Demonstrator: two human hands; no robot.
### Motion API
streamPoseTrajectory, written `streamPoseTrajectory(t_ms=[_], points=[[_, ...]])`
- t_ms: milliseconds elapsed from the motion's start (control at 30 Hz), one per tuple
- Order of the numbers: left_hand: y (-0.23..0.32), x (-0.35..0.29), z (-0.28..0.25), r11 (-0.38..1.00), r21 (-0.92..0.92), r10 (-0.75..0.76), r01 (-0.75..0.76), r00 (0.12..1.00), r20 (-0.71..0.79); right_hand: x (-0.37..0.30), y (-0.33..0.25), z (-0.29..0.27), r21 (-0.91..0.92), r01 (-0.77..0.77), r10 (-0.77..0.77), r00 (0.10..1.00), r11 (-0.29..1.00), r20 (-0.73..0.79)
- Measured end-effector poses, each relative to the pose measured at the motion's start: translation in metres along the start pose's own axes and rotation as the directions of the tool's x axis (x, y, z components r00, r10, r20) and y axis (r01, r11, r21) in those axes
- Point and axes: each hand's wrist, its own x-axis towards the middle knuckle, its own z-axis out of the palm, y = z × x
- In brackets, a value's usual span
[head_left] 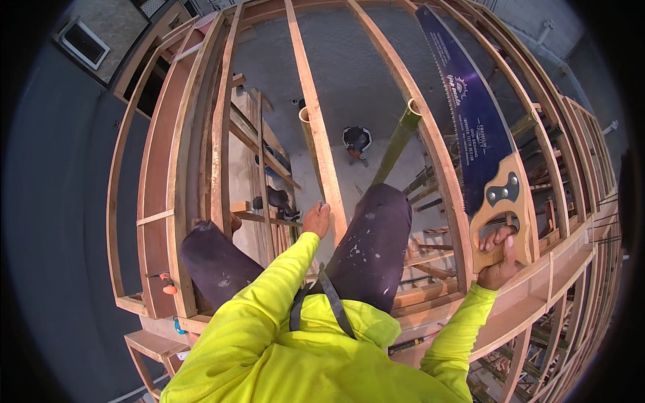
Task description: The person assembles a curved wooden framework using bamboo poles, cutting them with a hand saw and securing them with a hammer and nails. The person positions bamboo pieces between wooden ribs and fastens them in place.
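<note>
My right hand (500,258) is wrapped through the wooden handle of a handsaw (474,114). Its wide dark-blue blade points up and away, teeth toward the left, over the timber joists on my right. Closed fingers show on my left hand (316,219), which is beside a long timber joist (314,114) running away from me. Something small may be between that thumb and finger, but I cannot make it out.
I am high on an open timber frame, with a grey floor far below. Two people are down there, one with a dark cap (357,139). Bamboo poles (396,144) stand upright under the joists. An orange-handled tool (169,285) hangs at the left.
</note>
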Motion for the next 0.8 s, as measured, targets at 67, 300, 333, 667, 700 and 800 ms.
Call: streamPoseTrajectory(t_ms=[67, 300, 333, 667, 700, 800], points=[[0.027, 0.004, 0.005, 0.998, -0.011, -0.058, 0.057, 0.998, -0.033, 0.044, 0.052, 0.007, 0.262, -0.221, 0.189, 0.971, 0.939, 0.145], [0.043, 0.064, 0.023, 0.953, -0.086, -0.295, 0.291, 0.955, -0.039, 0.110, 0.216, 0.098, 0.358, -0.585, 0.580, 0.804, 0.728, 0.135], [0.047, 0.073, 0.029, 0.945, -0.091, -0.318, 0.314, 0.947, -0.035, 0.115, 0.230, 0.105, 0.350, -0.619, 0.608, 0.779, 0.703, 0.155], [0.085, 0.077, 0.059, 0.886, 0.087, -0.409, 0.455, 0.857, -0.313, 0.108, 0.306, 0.070, 0.344, -0.781, 0.775, 0.602, 0.522, 0.193], [0.082, 0.080, 0.062, 0.902, 0.079, -0.374, 0.424, 0.861, -0.344, 0.108, 0.313, 0.070, 0.289, -0.787, 0.771, 0.606, 0.545, 0.195], [0.057, 0.068, 0.070, 0.936, 0.059, -0.296, 0.346, 0.868, -0.398, 0.090, 0.313, 0.080, 0.377, -0.796, 0.812, 0.560, 0.473, 0.164]])
